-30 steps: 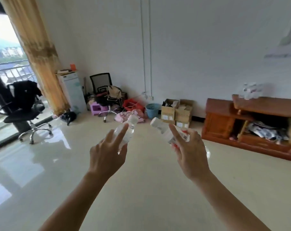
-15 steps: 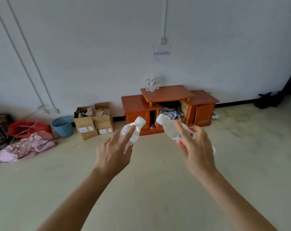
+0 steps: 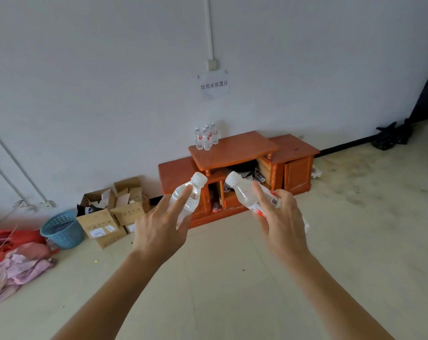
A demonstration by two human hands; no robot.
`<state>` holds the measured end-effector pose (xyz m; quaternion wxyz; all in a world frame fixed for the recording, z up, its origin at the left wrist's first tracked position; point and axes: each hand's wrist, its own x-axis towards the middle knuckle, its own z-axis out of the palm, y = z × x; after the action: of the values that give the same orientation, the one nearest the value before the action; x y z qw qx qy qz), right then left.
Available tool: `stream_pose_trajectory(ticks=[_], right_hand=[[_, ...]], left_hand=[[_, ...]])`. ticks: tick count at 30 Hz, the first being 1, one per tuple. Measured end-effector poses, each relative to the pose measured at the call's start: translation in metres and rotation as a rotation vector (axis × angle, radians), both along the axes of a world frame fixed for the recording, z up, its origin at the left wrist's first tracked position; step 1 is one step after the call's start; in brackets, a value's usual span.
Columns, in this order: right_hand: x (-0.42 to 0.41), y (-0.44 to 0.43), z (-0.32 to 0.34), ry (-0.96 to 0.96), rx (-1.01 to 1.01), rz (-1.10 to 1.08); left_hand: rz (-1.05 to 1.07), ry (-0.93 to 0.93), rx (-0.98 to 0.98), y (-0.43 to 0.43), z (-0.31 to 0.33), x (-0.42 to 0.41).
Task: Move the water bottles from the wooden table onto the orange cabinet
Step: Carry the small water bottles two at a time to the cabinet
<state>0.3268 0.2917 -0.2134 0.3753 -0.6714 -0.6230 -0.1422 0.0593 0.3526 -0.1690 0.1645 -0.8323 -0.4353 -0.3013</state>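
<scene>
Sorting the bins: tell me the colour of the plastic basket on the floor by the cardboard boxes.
The basket is light blue with a perforated wall, seen at left in the head view.

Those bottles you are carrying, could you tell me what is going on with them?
A person holds one water bottle in the left hand and another in the right hand, both tilted, out over the bare floor. The orange cabinet stands ahead against the wall, with a cluster of bottles already standing on its raised top.

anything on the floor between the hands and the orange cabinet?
Head view: no. Bare floor runs from the left hand and right hand, each holding a bottle, to the orange cabinet. The cardboard boxes sit off left.
</scene>
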Motion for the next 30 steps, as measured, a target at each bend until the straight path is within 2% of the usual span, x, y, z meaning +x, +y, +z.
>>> stream_pose_trajectory(ticks=[5,13,22,30], right_hand=[[0.036,0.115,0.018,-0.022,0.022,0.04],[0.079,0.289,0.006,-0.064,-0.014,0.093],[0.139,0.503,0.011,-0.089,-0.075,0.008],[0.225,0.634,0.007,-0.066,-0.097,-0.143]], left_hand=[[0.068,0.011,0.106,0.102,0.017,0.029],[0.129,-0.063,0.013,0.274,-0.001,0.072],[0.016,-0.085,-0.111,0.509,-0.01,0.145],[-0.084,-0.134,-0.126,0.678,-0.003,0.243]])
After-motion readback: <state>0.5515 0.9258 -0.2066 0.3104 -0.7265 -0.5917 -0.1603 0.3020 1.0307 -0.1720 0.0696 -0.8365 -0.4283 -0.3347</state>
